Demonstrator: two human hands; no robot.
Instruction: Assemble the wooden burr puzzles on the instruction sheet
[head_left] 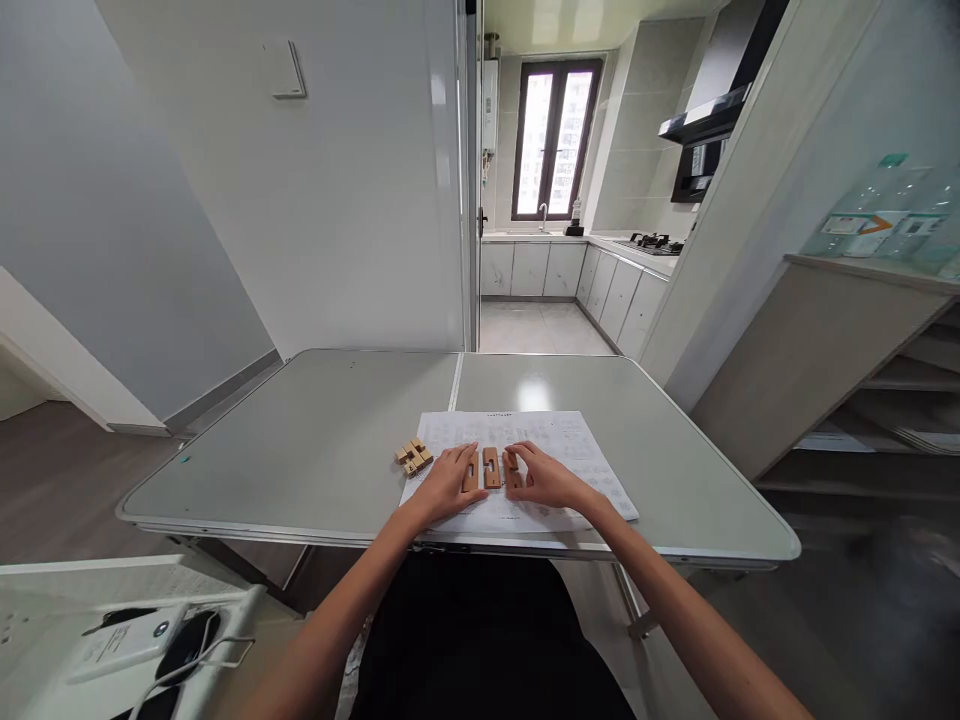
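Three small brown notched wooden puzzle pieces stand side by side on a printed paper sheet. My left hand has its fingertips and thumb at the two ends of the left wooden puzzle piece. Between my hands lies the middle wooden puzzle piece, untouched. My right hand curls around the right wooden puzzle piece, finger at its far end and thumb at its near end; its right side is partly hidden. Left of my left hand, a lighter interlocked wooden block puzzle rests at the paper's edge.
The paper lies on a grey-green folding table with a seam down its middle. A white cabinet holding a white device and cables is at the lower left. Plastic bottles stand on a shelf at right. Beyond the table, a doorway opens to a kitchen.
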